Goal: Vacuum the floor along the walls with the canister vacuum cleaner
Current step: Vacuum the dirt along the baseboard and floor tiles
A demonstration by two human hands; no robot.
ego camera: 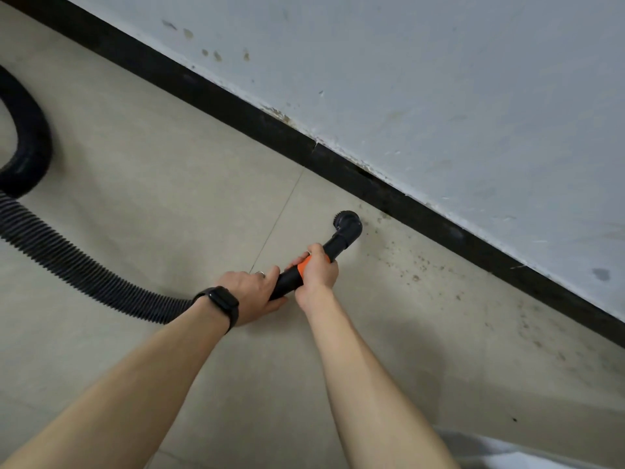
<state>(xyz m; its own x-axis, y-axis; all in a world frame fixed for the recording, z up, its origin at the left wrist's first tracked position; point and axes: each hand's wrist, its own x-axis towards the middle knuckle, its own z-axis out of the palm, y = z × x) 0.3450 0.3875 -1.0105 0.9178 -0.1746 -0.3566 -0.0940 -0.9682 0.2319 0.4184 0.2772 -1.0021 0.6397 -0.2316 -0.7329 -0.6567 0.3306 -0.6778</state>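
A black vacuum wand (pixel 287 280) with an orange collar ends in a round brush nozzle (pixel 346 225) that rests on the beige tiled floor (pixel 169 184), a short way from the black skirting board (pixel 422 211). My right hand (pixel 318 270) grips the wand at the orange collar. My left hand (pixel 252 296), with a dark watch on its wrist, holds the wand's rear end where the ribbed black hose (pixel 67 262) joins. The hose runs off to the left and loops back. The canister itself is out of view.
Dark specks of dirt (pixel 416 265) lie scattered on the floor to the right of the nozzle, along the skirting. Above the skirting rises a stained white wall (pixel 439 79). A tile joint (pixel 277 218) runs toward the wall. A grey edge (pixel 507 451) shows at the bottom right.
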